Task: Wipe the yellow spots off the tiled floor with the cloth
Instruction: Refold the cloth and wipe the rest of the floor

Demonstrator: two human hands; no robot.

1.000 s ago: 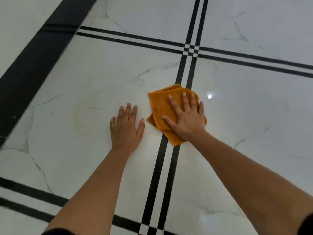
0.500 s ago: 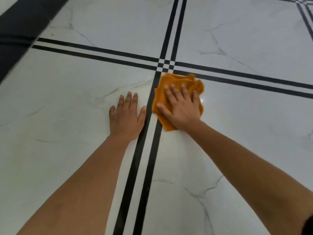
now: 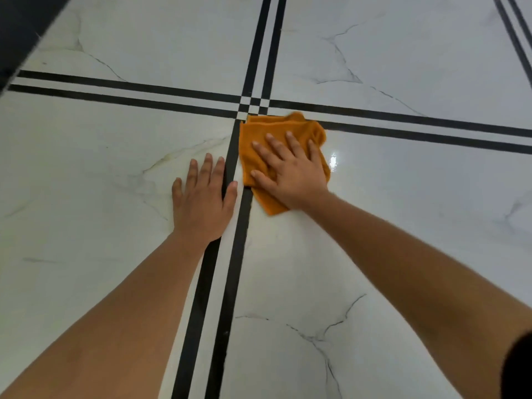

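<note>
Head view looks down on our two bare arms reaching out over a glossy white marble-look floor [image 3: 403, 226] crossed by paired black stripes [image 3: 230, 283]. Our right hand [image 3: 290, 174] lies flat on the orange cloth [image 3: 276, 131], fingers spread and straight, pressing it to the tile rather than gripping it; that broad palm seems meant to put even weight on the cloth so it can scrub. The cloth is crumpled and folded, lying just right of the long stripe pair and just below the point where the stripes cross, its far edge touching the crossing stripe. Our left hand [image 3: 201, 203] is also open and flat, empty, planted on the tile left of the stripes with its thumb lying over the nearer black line; we judge it is there to prop our weight while the other hand works.

We cannot make out any clear yellow spot. There is a faint yellowish vein [image 3: 178, 156] in the tile ahead of the left hand, but it may be only marble pattern, and whatever sits under the cloth is hidden.

For room to move, the tile to the right of the cloth is bare with a bright glare spot [image 3: 333, 161] close by, and the tiles beyond the crossing are open too. Leftward, the cloth would soon meet our bracing hand. A dark border [image 3: 20, 24] lies far off at the upper left.
</note>
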